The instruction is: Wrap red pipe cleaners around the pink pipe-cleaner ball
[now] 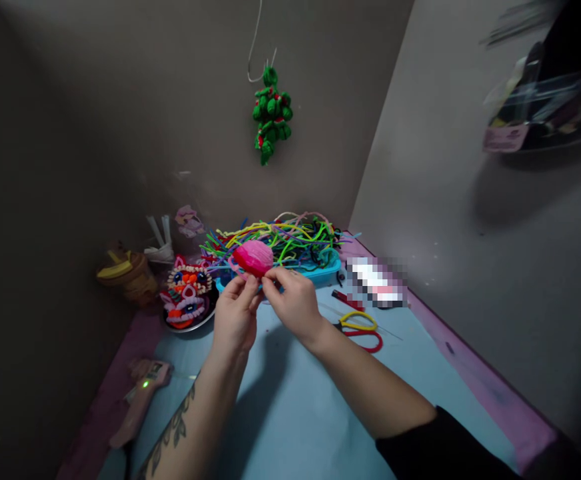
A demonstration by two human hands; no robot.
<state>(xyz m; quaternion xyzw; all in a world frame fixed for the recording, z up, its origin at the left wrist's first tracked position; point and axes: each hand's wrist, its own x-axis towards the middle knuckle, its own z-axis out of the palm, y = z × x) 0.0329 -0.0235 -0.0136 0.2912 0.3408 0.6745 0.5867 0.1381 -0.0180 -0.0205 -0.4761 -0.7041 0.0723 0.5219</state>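
A pink and deep-red fuzzy piece (254,258), rounded on top, is held up above the table between both hands. My left hand (236,310) pinches its lower edge with thumb and fingers. Beside it, my right hand (293,300) grips the lower right edge of the same piece, fingers closed. A light pink loop shows at the piece's left side. Behind the hands is a blue tray (320,272) heaped with many-coloured pipe cleaners (290,240).
Scissors (363,322) with yellow and red handles lie right of my hands, near a red tool (346,300) and a blurred-out device (378,283). At left are a pink glue gun (143,403) and a bowl (198,325) of fuzzy figures. A green ornament (272,117) hangs above.
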